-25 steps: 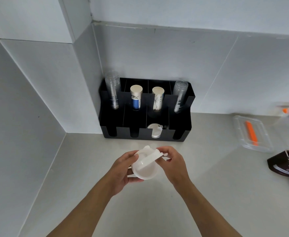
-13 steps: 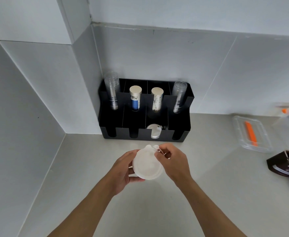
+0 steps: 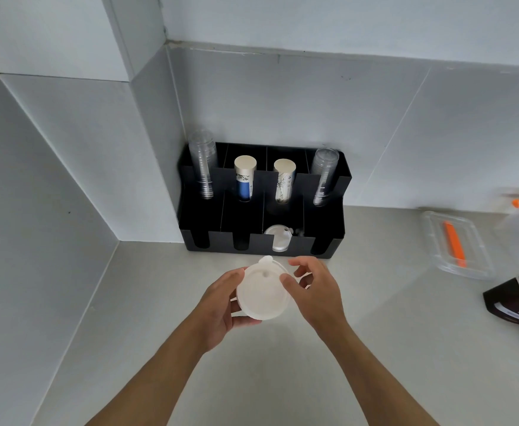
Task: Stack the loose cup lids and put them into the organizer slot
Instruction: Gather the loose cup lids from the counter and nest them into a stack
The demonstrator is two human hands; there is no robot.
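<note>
A stack of white cup lids [image 3: 262, 292] is held above the counter, just in front of the black organizer [image 3: 224, 242]. My left hand [image 3: 221, 305] cups the stack from below and the left. My right hand [image 3: 313, 287] rests its thumb on the stack's right rim, with the other fingers spread apart behind it. A few white lids [image 3: 278, 238] stand in the organizer's third front slot. The slots behind hold clear cup stacks [image 3: 204, 164] and paper cup stacks [image 3: 245, 179].
The organizer sits against the tiled wall in the corner. To the right on the counter lie a clear plastic container with an orange item [image 3: 455, 244] and a dark brown box [image 3: 516, 301]. A wall closes off the left side.
The top lid, tilted one second ago, now lies flat on the stack. My right hand has loosened, its fingers lifting off the rim. The stack has shifted slightly up and right.
</note>
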